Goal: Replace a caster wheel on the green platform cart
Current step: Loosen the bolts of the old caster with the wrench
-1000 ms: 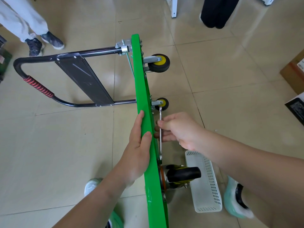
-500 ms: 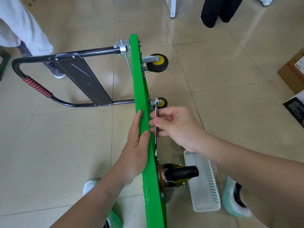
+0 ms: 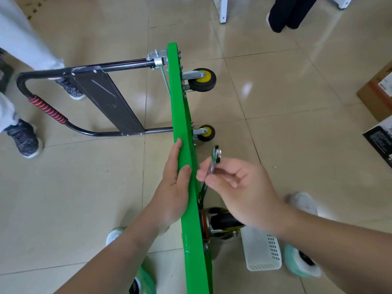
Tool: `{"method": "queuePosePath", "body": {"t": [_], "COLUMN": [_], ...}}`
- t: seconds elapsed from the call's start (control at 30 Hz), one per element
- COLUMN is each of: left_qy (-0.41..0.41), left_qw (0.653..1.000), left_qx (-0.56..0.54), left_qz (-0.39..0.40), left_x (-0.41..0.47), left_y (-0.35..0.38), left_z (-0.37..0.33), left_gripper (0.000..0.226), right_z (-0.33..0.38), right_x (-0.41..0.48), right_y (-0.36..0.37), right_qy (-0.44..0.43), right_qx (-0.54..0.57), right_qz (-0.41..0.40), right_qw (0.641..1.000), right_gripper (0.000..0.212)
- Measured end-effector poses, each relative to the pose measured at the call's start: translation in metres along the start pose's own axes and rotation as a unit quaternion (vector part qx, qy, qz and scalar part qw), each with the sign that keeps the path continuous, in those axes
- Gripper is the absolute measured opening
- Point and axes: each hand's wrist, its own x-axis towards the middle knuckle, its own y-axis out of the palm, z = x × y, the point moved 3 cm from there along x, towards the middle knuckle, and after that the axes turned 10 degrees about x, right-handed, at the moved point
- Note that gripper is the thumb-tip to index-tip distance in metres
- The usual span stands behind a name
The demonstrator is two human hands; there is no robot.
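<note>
The green platform cart stands on its side edge on the tiled floor, its black folded handle pointing left. My left hand grips the deck's upper edge, thumb on the near face. My right hand pinches a silver wrench, whose ring head sticks up free of the cart. The wrench's lower end runs down beside the deck. A large black caster sits on the underside just below my right hand. Two smaller yellow-hubbed casters are mounted further along.
A white perforated basket lies on the floor right of the cart. My feet in pale green shoes flank it. A person's legs and dark shoes stand at left, another's dark trousers at top. Cardboard boxes sit at the right edge.
My right hand has pulled the wrench away from the cart's underside, to the right, and tilted it; its head now stands clear. My left hand keeps its grip on the deck.
</note>
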Motion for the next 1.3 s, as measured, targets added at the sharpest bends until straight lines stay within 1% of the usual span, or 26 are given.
{"method": "queuePosePath", "body": {"t": [0.07, 0.13, 0.17, 0.27, 0.37, 0.4, 0.43, 0.5, 0.53, 0.57, 0.6, 0.67, 0.73, 0.87, 1.0, 1.2, 1.3], "left_qy": [0.003, 0.007, 0.009, 0.012, 0.008, 0.009, 0.007, 0.001, -0.001, -0.002, -0.002, -0.001, -0.001, 0.005, 0.006, 0.005, 0.005], "left_qw": [1.000, 1.000, 1.000, 1.000, 1.000, 1.000, 1.000, 1.000, 1.000, 1.000, 1.000, 1.000, 1.000, 1.000, 1.000, 1.000, 1.000], "left_qx": [-0.001, -0.007, -0.010, -0.007, 0.007, 0.005, 0.001, -0.004, -0.005, -0.004, -0.002, 0.002, 0.004, 0.007, 0.012, 0.018, 0.015], "left_qz": [-0.005, -0.009, -0.011, -0.014, -0.006, -0.004, -0.003, -0.003, -0.002, -0.001, 0.000, 0.003, 0.007, 0.015, 0.017, 0.020, 0.013], "left_x": [0.001, 0.001, 0.001, 0.001, 0.002, 0.002, 0.003, 0.003, 0.003, 0.003, 0.003, 0.002, 0.003, 0.004, 0.005, 0.003, 0.003], "left_y": [0.001, 0.002, 0.002, 0.002, 0.001, 0.001, 0.001, 0.001, 0.001, 0.001, 0.001, 0.001, 0.000, 0.000, 0.000, -0.001, -0.001], "left_z": [0.001, 0.001, 0.001, 0.001, 0.002, 0.002, 0.003, 0.004, 0.004, 0.004, 0.003, 0.003, 0.004, 0.008, 0.009, 0.005, 0.004], "left_gripper": [0.058, 0.057, 0.056, 0.056, 0.057, 0.058, 0.057, 0.057, 0.056, 0.056, 0.056, 0.057, 0.057, 0.054, 0.056, 0.059, 0.059], "right_z": [0.002, 0.002, 0.001, 0.003, 0.012, 0.016, 0.020, 0.023, 0.020, 0.017, 0.012, 0.001, -0.015, -0.044, -0.067, -0.081, -0.088], "right_x": [-0.017, -0.028, -0.032, -0.036, -0.026, -0.020, -0.013, 0.008, 0.019, 0.031, 0.041, 0.056, 0.065, 0.074, 0.081, 0.086, 0.087], "right_y": [-0.002, 0.000, 0.000, -0.002, -0.007, -0.009, -0.011, -0.020, -0.027, -0.033, -0.038, -0.043, -0.042, -0.033, -0.030, -0.032, -0.032], "right_qy": [-0.113, -0.216, -0.246, -0.294, -0.303, -0.287, -0.249, -0.107, -0.029, 0.031, 0.075, 0.135, 0.173, 0.221, 0.250, 0.284, 0.308], "right_qx": [-0.094, -0.190, -0.212, -0.231, -0.215, -0.186, -0.141, -0.037, -0.012, -0.013, -0.016, 0.006, 0.014, -0.023, -0.038, -0.009, -0.015], "right_qz": [0.008, 0.026, 0.037, 0.044, -0.002, -0.018, -0.041, -0.097, -0.115, -0.122, -0.120, -0.116, -0.111, -0.084, -0.074, -0.080, -0.058], "right_qw": [0.989, 0.957, 0.945, 0.926, 0.928, 0.939, 0.957, 0.989, 0.993, 0.992, 0.990, 0.984, 0.979, 0.971, 0.965, 0.955, 0.949], "right_gripper": [0.020, 0.021, 0.021, 0.024, 0.019, 0.020, 0.019, 0.020, 0.020, 0.019, 0.018, 0.014, 0.012, 0.012, 0.009, 0.016, 0.018]}}
